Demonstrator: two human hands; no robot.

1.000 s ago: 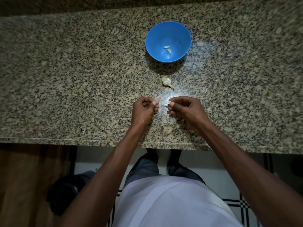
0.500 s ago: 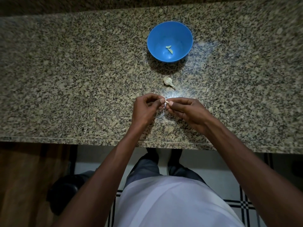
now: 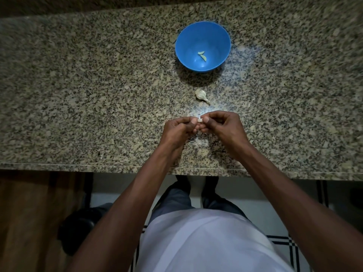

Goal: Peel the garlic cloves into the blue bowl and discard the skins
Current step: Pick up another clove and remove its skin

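Observation:
A blue bowl (image 3: 216,36) stands at the far middle of the granite counter with two peeled cloves (image 3: 202,55) in its bottom. Between the bowl and my hands lies a partial garlic bulb (image 3: 200,94) with its stem pointing toward me. My left hand (image 3: 179,132) and my right hand (image 3: 222,126) meet fingertip to fingertip just above the counter. Both pinch one small pale garlic clove (image 3: 200,120); most of it is hidden by the fingers.
The speckled granite counter (image 3: 98,95) ends at a front edge (image 3: 78,165) close to my body. A small scrap of skin (image 3: 248,106) lies right of the bulb. Below the edge are tiled floor and a dark object (image 3: 78,232) at the lower left.
My hands, apart a second ago, have come together and both now pinch the clove. They have risen slightly away from me.

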